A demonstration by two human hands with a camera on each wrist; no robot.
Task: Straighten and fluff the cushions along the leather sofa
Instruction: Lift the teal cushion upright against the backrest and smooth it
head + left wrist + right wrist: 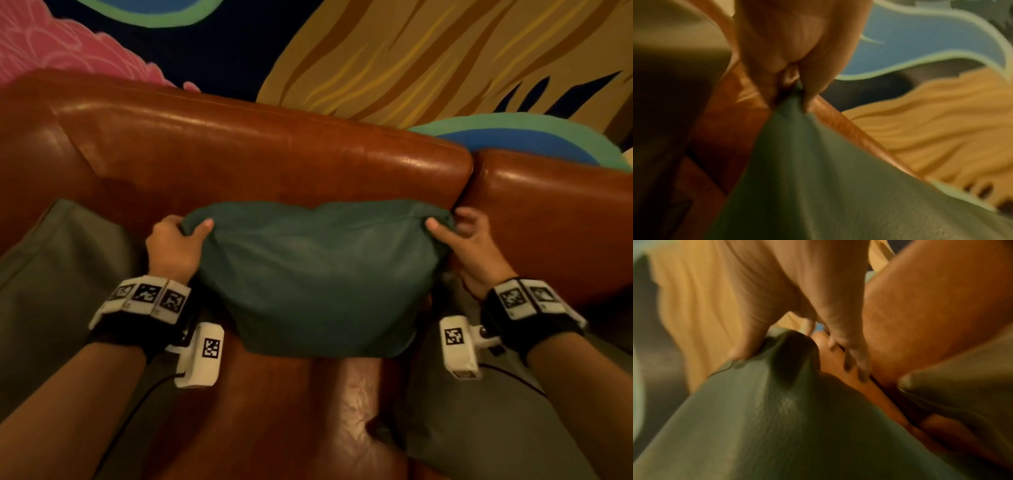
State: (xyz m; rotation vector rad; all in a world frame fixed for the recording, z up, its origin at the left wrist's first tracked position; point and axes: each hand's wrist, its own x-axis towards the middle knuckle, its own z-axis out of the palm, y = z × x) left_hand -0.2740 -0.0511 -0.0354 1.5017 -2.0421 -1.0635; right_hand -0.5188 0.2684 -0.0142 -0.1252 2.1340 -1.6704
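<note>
While it leans against the sofa back [260, 150], the teal cushion [315, 277] sits upright on the seat [274, 411], held at both top corners between the two hands. Left hand [173, 245] grips the cushion's top left corner, thumb on the front face, fingers curled behind; left wrist view shows the fabric bunched into a point between thumb and fingers [785, 68]. Right hand [471, 246] pinches the top right corner with thumb on front and a finger behind, the other fingers loosely curled and lifted off toward the gap between the two back sections. Right wrist view is blurred but shows the thumb [748, 344] pressed on the gathered corner of the cushion [777, 418].

Cushion bottom edge rests on the seat, between the two wrists. Wrist bands with black-and-white markers [150, 294] on both forearms, a white camera box [202, 356] hanging below each wrist.

Left of the left hand, a grey-green cushion [51, 274] lies against the sofa's left end. Below and right of the right wrist, another grey-green cushion [479, 428] lies on the seat. Beyond both hands, behind the sofa, a painted wall [411, 51] with pink, blue, green and tan shapes.
</note>
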